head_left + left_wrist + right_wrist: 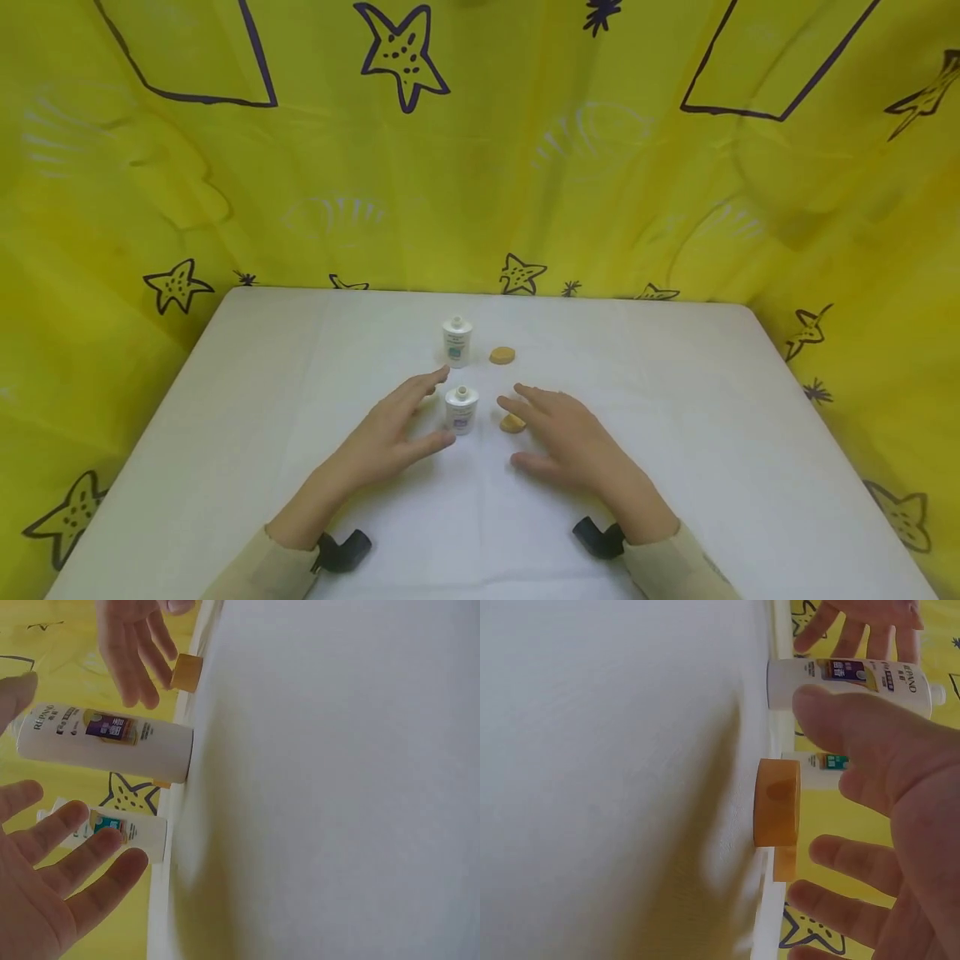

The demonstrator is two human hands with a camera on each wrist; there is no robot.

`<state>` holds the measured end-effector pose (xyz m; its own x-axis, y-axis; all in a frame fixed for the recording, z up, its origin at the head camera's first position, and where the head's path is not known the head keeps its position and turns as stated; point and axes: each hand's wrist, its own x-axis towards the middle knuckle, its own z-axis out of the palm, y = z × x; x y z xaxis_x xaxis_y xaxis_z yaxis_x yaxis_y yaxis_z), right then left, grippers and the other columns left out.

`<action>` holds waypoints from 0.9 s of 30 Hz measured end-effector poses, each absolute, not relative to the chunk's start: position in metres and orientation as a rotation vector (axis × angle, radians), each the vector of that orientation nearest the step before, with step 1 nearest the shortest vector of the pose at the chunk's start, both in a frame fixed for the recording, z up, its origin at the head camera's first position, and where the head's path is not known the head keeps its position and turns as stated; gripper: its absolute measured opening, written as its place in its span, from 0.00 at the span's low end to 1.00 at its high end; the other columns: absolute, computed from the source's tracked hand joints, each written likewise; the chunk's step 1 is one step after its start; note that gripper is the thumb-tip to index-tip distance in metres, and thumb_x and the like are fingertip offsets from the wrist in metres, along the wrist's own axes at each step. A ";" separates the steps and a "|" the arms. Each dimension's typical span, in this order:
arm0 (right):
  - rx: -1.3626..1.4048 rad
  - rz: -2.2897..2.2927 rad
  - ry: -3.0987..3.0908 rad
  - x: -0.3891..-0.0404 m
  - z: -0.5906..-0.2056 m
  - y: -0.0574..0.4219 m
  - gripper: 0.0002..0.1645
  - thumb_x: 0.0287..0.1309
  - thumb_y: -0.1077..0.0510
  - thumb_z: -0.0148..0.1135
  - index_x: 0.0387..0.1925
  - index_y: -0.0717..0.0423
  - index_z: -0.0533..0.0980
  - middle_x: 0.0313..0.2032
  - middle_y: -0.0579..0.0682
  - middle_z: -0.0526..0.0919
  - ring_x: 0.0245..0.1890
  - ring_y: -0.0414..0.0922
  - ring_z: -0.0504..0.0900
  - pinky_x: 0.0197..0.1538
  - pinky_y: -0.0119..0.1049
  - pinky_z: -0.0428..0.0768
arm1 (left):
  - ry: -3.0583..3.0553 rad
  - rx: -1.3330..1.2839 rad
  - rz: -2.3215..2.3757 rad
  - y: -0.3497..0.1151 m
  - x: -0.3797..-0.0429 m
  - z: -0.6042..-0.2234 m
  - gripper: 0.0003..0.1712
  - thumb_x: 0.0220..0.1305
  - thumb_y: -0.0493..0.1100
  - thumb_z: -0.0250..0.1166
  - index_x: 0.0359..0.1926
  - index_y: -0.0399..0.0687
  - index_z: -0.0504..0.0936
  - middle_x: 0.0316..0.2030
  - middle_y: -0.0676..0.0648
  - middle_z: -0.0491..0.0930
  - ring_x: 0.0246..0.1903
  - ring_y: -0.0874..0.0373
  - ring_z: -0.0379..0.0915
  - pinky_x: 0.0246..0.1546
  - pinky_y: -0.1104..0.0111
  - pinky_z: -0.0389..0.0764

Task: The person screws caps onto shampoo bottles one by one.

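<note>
Two white bottles without caps stand upright on the table. The nearer bottle [461, 411] has a purple label, and the farther bottle [457, 342] a teal one. To their right lie two orange caps, a near cap [513, 424] and a far cap [502, 356]. My left hand [393, 433] hovers at the left of the near bottle, fingers spread, holding nothing. Over the near cap, partly hiding it in the head view, is my right hand [566, 437] with fingers extended and nothing in its grasp. In the right wrist view the near cap [776, 802] sits apart from the fingers.
A white cloth covers the table [675, 400]. Yellow curtains [480, 167] with drawn stars and shells hang behind it and on both sides. A black wrist device [343, 552] is strapped on the left forearm, another device [598, 537] on the right.
</note>
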<state>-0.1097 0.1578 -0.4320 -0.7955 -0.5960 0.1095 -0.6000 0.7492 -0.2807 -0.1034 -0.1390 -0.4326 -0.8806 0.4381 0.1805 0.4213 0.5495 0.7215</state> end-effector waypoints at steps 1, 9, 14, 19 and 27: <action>1.003 0.473 -2.921 -0.111 -0.432 0.156 0.40 0.56 0.42 0.70 0.70 0.36 0.68 0.69 0.50 0.71 0.66 0.52 0.73 0.66 0.53 0.71 | 2.717 0.746 1.308 -0.139 -0.104 -0.433 0.45 0.62 0.64 0.66 0.76 0.66 0.57 0.71 0.53 0.66 0.67 0.51 0.67 0.63 0.53 0.74; 1.018 0.457 -2.896 -0.122 -0.431 0.141 0.32 0.54 0.51 0.73 0.62 0.38 0.77 0.55 0.45 0.82 0.51 0.47 0.81 0.51 0.46 0.80 | 2.509 0.648 1.546 -0.133 -0.115 -0.435 0.37 0.61 0.52 0.72 0.69 0.53 0.68 0.66 0.45 0.72 0.63 0.48 0.72 0.57 0.52 0.79; 0.969 0.427 -2.950 -0.128 -0.431 0.133 0.27 0.53 0.56 0.71 0.57 0.39 0.80 0.47 0.40 0.83 0.41 0.40 0.81 0.44 0.38 0.79 | 2.473 0.601 1.590 -0.130 -0.121 -0.437 0.31 0.60 0.47 0.73 0.62 0.52 0.72 0.61 0.50 0.75 0.60 0.49 0.75 0.56 0.56 0.80; 0.916 0.417 -3.018 -0.132 -0.429 0.128 0.22 0.54 0.57 0.72 0.53 0.40 0.83 0.40 0.38 0.83 0.36 0.37 0.77 0.41 0.35 0.77 | 2.442 0.596 1.632 -0.127 -0.126 -0.439 0.27 0.60 0.44 0.74 0.57 0.56 0.73 0.56 0.51 0.78 0.56 0.49 0.77 0.55 0.57 0.81; 0.877 0.446 -3.124 -0.138 -0.426 0.126 0.18 0.53 0.58 0.72 0.47 0.40 0.83 0.31 0.36 0.74 0.30 0.38 0.70 0.36 0.33 0.71 | 2.367 0.644 1.655 -0.125 -0.129 -0.437 0.26 0.59 0.42 0.74 0.55 0.52 0.72 0.54 0.48 0.76 0.54 0.49 0.78 0.55 0.56 0.80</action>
<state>-0.1382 0.1260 -0.4255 -0.8484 -0.5265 -0.0543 -0.4903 0.8204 -0.2943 -0.1292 -0.1246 -0.4368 -0.8895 0.4466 0.0964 0.2439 0.2857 0.9268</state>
